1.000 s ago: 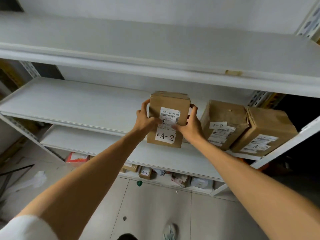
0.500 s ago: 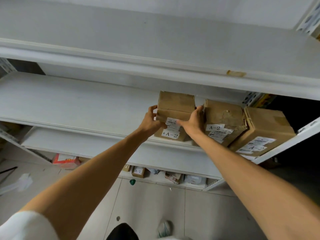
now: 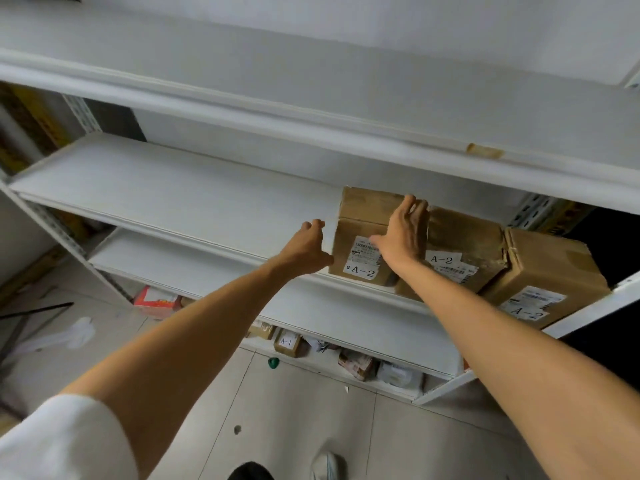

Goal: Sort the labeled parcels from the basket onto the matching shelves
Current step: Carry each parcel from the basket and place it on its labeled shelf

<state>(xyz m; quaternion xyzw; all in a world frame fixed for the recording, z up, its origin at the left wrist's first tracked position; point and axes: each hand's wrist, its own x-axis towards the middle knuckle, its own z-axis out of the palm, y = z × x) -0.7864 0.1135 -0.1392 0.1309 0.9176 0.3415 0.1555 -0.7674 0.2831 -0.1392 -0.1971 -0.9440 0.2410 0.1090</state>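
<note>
A brown cardboard parcel labelled A-2 [image 3: 360, 237] stands on the white middle shelf [image 3: 180, 199], at its front edge. My right hand [image 3: 403, 233] lies flat against the parcel's front and right side, fingers straight. My left hand [image 3: 306, 249] is just left of the parcel, loosely curled, its thumb near the box's lower left corner; I cannot tell if it touches. Two more A-2 parcels, a second one [image 3: 464, 251] and a third [image 3: 547, 275], stand to the right on the same shelf. No basket is in view.
The top shelf [image 3: 311, 109] overhangs the parcels. The lower shelf [image 3: 194, 268] is white, and small parcels, one labelled A-1 [image 3: 287, 342], lie under it on the tiled floor. A red and white box [image 3: 157, 301] and scraps lie at the left.
The parcel went from held in front of the shelf to standing on it beside the other A-2 boxes. My left hand came off it; my right hand's fingers straightened against it.
</note>
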